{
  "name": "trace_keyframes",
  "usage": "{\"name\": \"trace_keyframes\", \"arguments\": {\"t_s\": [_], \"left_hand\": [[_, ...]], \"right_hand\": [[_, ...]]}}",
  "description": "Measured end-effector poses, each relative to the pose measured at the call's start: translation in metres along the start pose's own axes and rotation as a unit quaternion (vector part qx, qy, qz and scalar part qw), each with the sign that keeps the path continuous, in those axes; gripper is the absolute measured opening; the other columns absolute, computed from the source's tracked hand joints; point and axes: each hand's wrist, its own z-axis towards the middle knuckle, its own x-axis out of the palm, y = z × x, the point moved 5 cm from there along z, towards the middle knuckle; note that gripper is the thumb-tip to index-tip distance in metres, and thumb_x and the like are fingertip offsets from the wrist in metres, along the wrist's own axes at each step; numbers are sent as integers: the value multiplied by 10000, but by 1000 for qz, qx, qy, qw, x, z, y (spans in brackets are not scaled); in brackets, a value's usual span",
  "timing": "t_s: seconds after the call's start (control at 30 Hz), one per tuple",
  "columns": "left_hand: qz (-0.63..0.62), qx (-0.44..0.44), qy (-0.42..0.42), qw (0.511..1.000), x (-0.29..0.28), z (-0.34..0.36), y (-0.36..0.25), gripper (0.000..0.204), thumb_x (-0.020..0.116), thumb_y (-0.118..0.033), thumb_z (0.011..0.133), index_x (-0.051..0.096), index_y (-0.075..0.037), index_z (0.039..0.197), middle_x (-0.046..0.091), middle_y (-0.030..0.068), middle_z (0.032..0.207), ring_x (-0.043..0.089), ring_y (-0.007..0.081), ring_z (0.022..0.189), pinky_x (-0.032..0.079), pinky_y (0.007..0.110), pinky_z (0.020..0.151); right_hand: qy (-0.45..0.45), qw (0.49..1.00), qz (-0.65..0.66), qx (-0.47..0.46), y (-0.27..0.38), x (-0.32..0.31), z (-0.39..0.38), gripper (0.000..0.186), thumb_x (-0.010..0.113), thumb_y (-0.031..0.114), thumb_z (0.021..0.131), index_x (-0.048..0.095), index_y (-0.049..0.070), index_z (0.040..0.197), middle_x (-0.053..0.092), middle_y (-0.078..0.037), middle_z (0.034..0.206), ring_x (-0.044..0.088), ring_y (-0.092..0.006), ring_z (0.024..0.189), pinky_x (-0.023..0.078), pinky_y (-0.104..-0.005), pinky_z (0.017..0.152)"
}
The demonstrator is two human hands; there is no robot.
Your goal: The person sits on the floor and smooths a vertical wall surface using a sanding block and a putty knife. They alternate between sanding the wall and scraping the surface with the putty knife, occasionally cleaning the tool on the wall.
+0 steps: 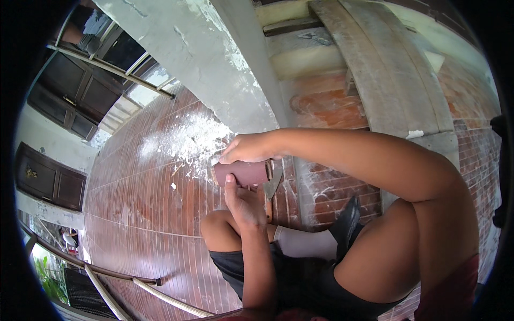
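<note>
A reddish-brown sheet of sandpaper (245, 173), curved around a block or roll with a tan edge, is between my two hands. My left hand (247, 206) grips it from below, its thumb pressed on the near face. From above, my right hand (250, 147) closes over the far edge, and its fingertips are partly hidden. Just right of the sandpaper, a scraper (273, 182) with a metal blade and an orange-brown handle lies on the floor by my folded leg.
Ahead stands a grey pillar (187, 51) with peeling paint. White flakes and dust (184, 142) cover the reddish tiled floor (144, 200) at its foot. Long planks (388, 64) lean at the right. Metal frames (112, 69) stand at the left, near dark wooden doors (53, 176).
</note>
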Motion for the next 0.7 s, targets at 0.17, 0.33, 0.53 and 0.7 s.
{"name": "trace_keyframes", "arguments": {"t_s": [0.17,0.33,0.53,0.7], "left_hand": [[5,6,-11,1000,-6,-7,-3,493,624,-312,944,487,-36,1329,581,83,1239,562,190,1105,454,360,932],[-12,11,-28,999,-2,-12,-11,442,624,-259,945,513,-8,1292,610,97,1171,593,174,1018,486,343,856],[-11,40,-13,999,-4,-13,-15,375,644,-244,935,553,-24,1225,609,63,1065,572,149,925,481,331,796],[-14,35,-13,999,-14,-13,-13,378,656,-243,931,556,-22,1220,613,61,1066,569,144,927,462,303,803]], "right_hand": [[43,999,-13,16,-2,4,-4,490,564,364,983,598,28,1337,630,-123,1286,588,-192,1096,456,-328,962],[30,999,-6,15,4,7,-8,468,576,390,967,643,13,1237,652,-131,1196,602,-196,1028,469,-345,908],[63,996,22,59,2,14,-8,513,560,470,972,651,18,1196,661,-121,1112,617,-184,985,495,-329,864],[127,988,63,68,-1,18,-11,494,581,466,957,654,31,1179,673,-104,1043,627,-160,944,505,-321,832]]}}
